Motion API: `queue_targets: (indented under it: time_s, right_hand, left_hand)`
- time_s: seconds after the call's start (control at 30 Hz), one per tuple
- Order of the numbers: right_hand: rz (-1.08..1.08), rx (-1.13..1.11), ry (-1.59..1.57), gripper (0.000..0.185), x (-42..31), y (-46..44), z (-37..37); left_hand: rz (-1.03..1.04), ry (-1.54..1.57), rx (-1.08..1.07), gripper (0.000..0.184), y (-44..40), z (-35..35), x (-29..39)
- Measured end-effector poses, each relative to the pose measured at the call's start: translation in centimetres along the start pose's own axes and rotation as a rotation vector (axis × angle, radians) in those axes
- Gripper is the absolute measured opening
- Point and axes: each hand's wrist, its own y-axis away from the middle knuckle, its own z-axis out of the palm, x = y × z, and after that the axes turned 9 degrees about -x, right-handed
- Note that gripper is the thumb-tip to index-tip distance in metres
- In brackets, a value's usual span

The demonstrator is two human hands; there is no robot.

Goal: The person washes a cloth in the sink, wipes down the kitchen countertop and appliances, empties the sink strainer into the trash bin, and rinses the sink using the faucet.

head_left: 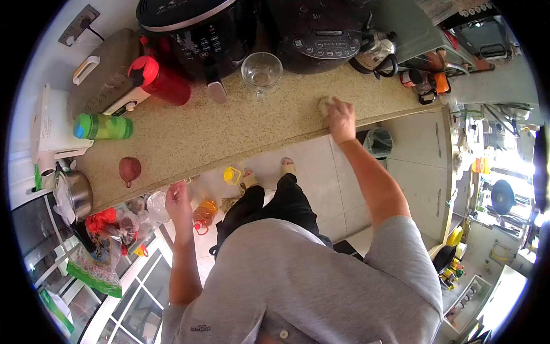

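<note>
On the speckled beige counter [229, 129], near its front edge right of centre, my right hand [342, 119] presses a pale cloth [326, 105] against the surface, its fingers wrapped over it. My left hand [179, 198] hangs just in front of the counter's front edge on the left, fingers curled loosely; whether they hold anything is too small to make out. The nearest item on the counter to it is a small dark red cup [130, 169]. Farther back stands a clear glass cup [262, 71], left of my right hand.
Behind are a black air fryer [197, 40], a black cooker [321, 40] and a steel kettle [375, 50]. A red bottle [163, 83] and green bottle [106, 126] stand left. Orange-lidded jars [427, 83] sit right. Below are a bin [378, 142] and an oil bottle [205, 213].
</note>
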Motion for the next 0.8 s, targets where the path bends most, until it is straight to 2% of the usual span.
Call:
queue_targets:
  time_s: [0.07, 0.1, 0.17, 0.2, 0.3, 0.37, 0.4, 0.43, 0.47, 0.63, 0.73, 0.77, 0.8]
  right_hand:
    - [0.198, 0.008, 0.088, 0.032, 2.3, -0.3, 0.1]
    - [0.205, 0.007, 0.093, 0.032, 2.3, -0.4, 0.1]
    - [0.459, 0.001, -0.002, 0.032, 1.5, -1.0, 0.1]
    - [0.467, 0.011, 0.011, 0.032, 0.9, -1.6, -0.8]
    - [1.263, -0.201, -1.391, 0.029, -1.7, -3.7, -4.7]
    - [1.256, 0.082, -1.976, 0.028, -2.4, -2.8, -3.7]
    - [1.245, 0.104, -1.983, 0.028, -2.6, -2.3, -4.2]
    - [1.171, 0.135, -2.202, 0.031, -2.7, -1.5, -5.1]
    - [1.079, 0.169, -2.418, 0.034, -2.7, -0.6, -6.0]
    - [0.820, 0.376, -2.695, 0.033, 0.9, 5.2, -10.1]
    - [0.725, 0.492, -2.764, 0.038, 4.9, 9.7, -13.7]
    - [0.716, 0.532, -2.770, 0.038, 6.5, 11.4, -14.7]
    - [0.710, 0.559, -2.786, 0.039, 8.3, 13.2, -15.6]
  left_hand:
    - [0.011, -0.005, -0.010, 0.029, -0.3, 0.4, -1.0]
    - [0.034, 0.042, -0.027, 0.030, -0.5, 0.7, -1.5]
    - [0.060, 0.095, -0.059, 0.031, -0.4, 1.5, -1.4]
    - [0.060, 0.088, -0.070, 0.029, -0.4, 2.1, -1.0]
    - [0.023, 0.164, -0.155, 0.026, -0.7, 5.0, -0.4]
    - [-0.010, 0.234, -0.229, 0.026, -0.7, 7.2, 1.4]
    - [-0.040, 0.228, -0.289, 0.025, -0.1, 8.6, 3.7]
    - [-0.072, 0.218, -0.351, 0.025, 0.5, 10.4, 5.5]
    - [0.003, 0.189, -0.366, 0.024, 0.9, 12.5, 6.6]
    - [-0.056, 0.163, -0.594, 0.026, 6.5, 23.1, 15.8]
    - [-0.288, 0.397, -1.054, 0.031, 10.5, 30.9, 19.0]
    - [-0.284, 0.371, -1.070, 0.031, 11.8, 33.7, 19.6]
    - [-0.395, 0.495, -1.221, 0.033, 13.2, 36.6, 19.9]
